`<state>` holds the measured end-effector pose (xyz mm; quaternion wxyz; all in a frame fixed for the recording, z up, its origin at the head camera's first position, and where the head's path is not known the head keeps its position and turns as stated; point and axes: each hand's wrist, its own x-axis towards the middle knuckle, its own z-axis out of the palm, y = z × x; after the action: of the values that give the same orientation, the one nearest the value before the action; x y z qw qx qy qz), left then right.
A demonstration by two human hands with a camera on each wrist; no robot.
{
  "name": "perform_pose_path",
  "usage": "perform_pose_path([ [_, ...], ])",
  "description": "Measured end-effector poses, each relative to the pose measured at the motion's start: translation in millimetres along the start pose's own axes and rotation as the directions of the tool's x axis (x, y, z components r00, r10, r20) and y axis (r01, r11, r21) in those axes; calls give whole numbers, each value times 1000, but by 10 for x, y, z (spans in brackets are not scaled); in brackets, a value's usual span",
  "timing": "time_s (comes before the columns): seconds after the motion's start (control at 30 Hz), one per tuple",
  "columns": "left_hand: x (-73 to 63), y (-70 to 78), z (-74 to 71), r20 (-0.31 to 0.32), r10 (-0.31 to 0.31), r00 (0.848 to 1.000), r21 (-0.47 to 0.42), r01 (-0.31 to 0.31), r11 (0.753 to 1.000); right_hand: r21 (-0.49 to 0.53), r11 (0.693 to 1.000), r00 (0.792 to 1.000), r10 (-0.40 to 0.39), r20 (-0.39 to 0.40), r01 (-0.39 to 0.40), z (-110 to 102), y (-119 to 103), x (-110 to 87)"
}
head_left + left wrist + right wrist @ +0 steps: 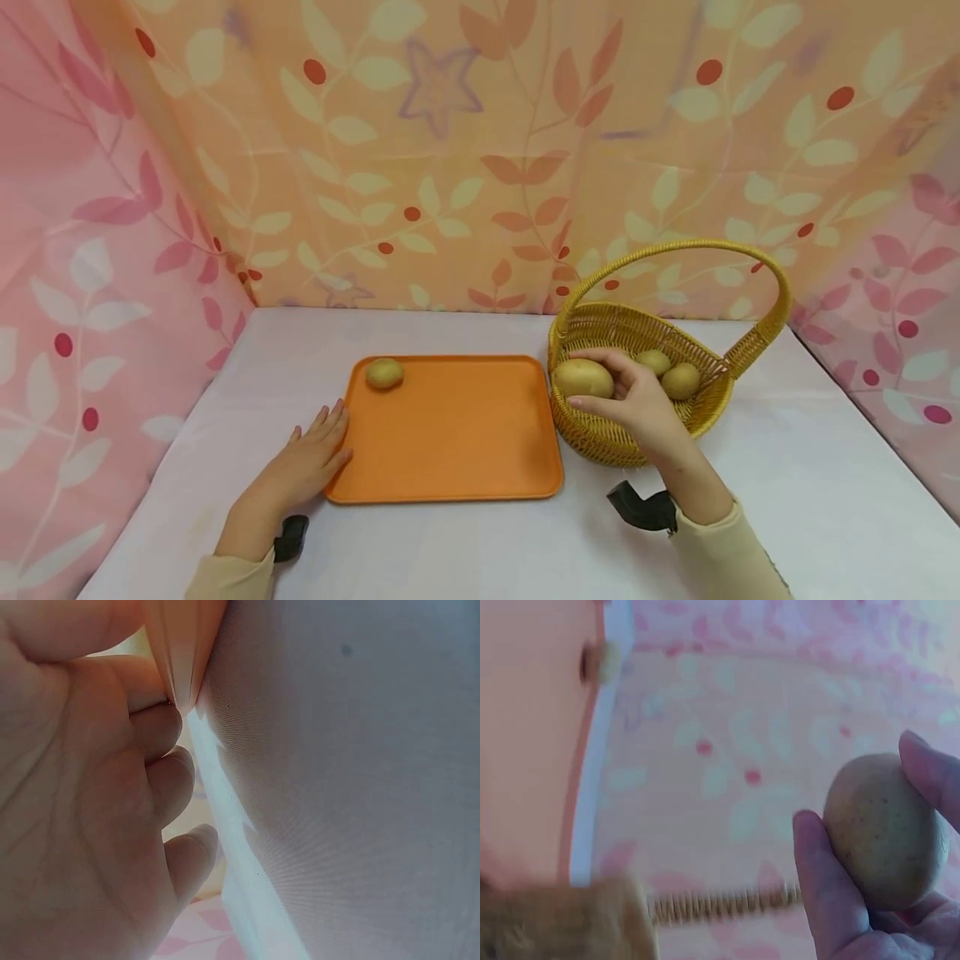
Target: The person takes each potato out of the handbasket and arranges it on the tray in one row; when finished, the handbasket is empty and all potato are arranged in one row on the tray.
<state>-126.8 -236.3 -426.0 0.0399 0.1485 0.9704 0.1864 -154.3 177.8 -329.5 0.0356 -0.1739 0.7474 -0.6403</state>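
Observation:
My right hand (637, 404) holds a potato (582, 378) between thumb and fingers, over the left rim of a yellow wicker basket (600, 446). The right wrist view shows the same potato (885, 829) gripped at its sides. Two more potatoes, one (682, 381) nearer and one (654, 361) behind it, lie inside the basket. An orange tray (450, 433) bears a single potato (385, 373) at its far left corner. My left hand (303, 462) rests at the tray's left edge, fingers extended and touching the rim.
The basket's tall arched handle (690, 244) rises over its opening and leans right. A white cloth (465, 550) covers the table. Patterned curtains (450, 167) stand behind it and along both sides. A black wrist mount (641, 507) sticks out from the right wrist.

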Motion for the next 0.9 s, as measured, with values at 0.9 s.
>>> perform_pose_path([
  [0.9,4,1,-31,13,0,1000,2,0,1000,86,988,991,125,50,-129,1272,348,614],
])
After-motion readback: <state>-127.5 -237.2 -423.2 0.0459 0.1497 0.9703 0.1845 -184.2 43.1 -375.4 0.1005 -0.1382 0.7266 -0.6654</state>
